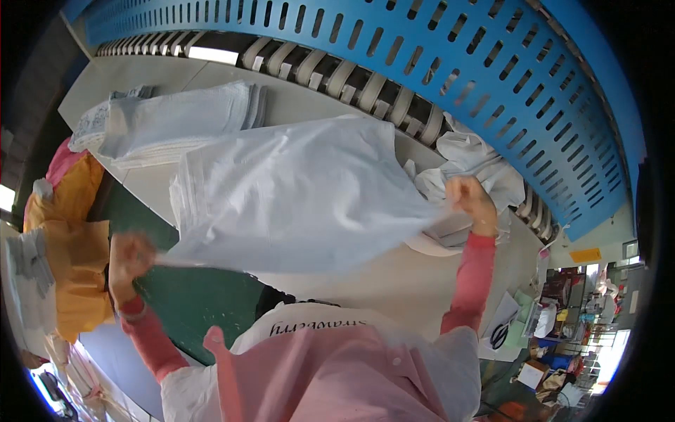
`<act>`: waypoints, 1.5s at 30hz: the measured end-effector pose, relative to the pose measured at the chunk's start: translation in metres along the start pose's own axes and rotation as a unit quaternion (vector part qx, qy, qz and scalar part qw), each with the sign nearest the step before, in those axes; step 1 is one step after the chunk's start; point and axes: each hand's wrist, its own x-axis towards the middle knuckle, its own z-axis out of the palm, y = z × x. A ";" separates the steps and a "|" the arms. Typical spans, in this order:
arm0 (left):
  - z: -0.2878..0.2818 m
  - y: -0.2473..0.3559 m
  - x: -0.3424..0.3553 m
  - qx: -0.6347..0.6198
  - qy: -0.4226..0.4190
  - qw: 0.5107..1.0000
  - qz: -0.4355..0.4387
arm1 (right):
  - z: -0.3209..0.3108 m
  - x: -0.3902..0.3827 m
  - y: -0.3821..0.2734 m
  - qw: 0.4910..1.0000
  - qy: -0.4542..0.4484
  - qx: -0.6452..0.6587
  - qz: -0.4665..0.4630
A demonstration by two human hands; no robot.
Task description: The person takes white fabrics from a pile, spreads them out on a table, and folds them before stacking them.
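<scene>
A broad white cloth is stretched between my two hands over the pale table. My left hand, a little blurred, is closed on its near left corner, past the table's edge. On the other side my right hand grips the near right corner, so the near edge sags slightly between them. The cloth's far part lies flat over a stack of white cloths, whose edges show at the left. Just beyond my right hand lies a crumpled heap of white cloth.
Folded white cloths are piled at the table's far left. Along the back runs a row of belted rollers beneath a blue slotted guard. Orange fabric sits at the left, above a green floor. The pale table extends rightward.
</scene>
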 end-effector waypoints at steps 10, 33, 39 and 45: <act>-0.005 -0.163 0.109 -0.271 -0.020 0.946 -0.174 | -0.010 0.149 0.052 0.961 0.112 0.194 0.162; -0.004 -0.134 -0.002 0.131 0.069 0.971 -0.189 | 0.042 0.129 0.095 0.959 0.169 -0.224 0.039; 0.028 -0.104 0.011 0.439 0.222 0.866 -0.085 | 0.046 0.059 0.067 0.821 0.327 -0.448 -0.137; 0.165 -0.052 0.074 0.281 0.063 0.951 0.113 | 0.057 -0.040 0.064 0.933 0.167 -0.317 0.039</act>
